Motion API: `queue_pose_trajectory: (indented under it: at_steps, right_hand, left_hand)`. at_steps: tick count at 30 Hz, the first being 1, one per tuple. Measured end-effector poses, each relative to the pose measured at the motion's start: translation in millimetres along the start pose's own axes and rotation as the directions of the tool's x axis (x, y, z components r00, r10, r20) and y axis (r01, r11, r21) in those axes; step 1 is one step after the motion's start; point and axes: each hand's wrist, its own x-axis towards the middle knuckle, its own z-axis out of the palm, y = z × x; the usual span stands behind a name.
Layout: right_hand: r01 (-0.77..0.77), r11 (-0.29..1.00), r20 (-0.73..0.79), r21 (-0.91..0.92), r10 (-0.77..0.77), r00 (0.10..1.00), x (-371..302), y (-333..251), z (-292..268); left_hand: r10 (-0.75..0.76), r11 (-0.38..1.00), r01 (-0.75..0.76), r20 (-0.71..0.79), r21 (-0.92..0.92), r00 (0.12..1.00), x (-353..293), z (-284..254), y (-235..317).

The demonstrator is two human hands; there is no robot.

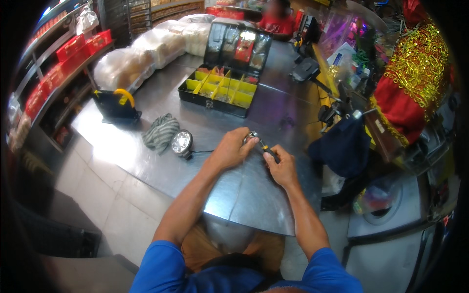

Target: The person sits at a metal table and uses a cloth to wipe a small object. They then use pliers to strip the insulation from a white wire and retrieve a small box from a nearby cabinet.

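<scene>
Over the steel table [268, 195], my left hand [232, 149] is closed on a small shiny metal part [252, 135] whose exact kind I cannot make out. My right hand [283, 170] grips a screwdriver [272, 154] with a black and yellow handle, its tip end pointing at the metal part. Left of my hands lies a round LED lamp [181, 141] in a black housing. From it a dark cable [202, 151] runs toward my left hand. A grey striped cloth [161, 132] is bunched beside the lamp.
Beyond my hands stands a black organizer box [195, 96], lid raised, with yellow compartments holding small parts. A black stand with a yellow handle [117, 105] is at left. Plastic-wrapped bundles [124, 68] line the far-left edge. A dark blue cloth [342, 149] hangs at right. Far back sits another person [277, 22].
</scene>
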Motion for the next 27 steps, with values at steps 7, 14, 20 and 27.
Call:
queue_pose_trajectory:
  at_steps: [7,14,20,27]
  right_hand:
    - [-0.003,1.000,0.015,-0.025,0.003,1.000,0,-4,-5]
    - [-0.013,1.000,0.047,-0.001,0.013,0.999,3,-2,-6]
    - [-0.016,1.000,0.063,0.027,0.015,0.998,6,1,-8]
    - [-0.068,0.998,0.071,0.013,0.067,0.995,5,-2,-10]
  left_hand:
    - [0.067,0.997,-0.067,-0.017,0.039,0.998,-1,4,-5]
    - [0.004,0.998,-0.004,-0.004,0.056,1.000,2,3,-8]
    - [0.003,0.998,-0.002,-0.012,0.066,1.000,2,5,-8]
    - [-0.035,0.996,0.036,-0.013,0.082,0.999,2,7,-10]
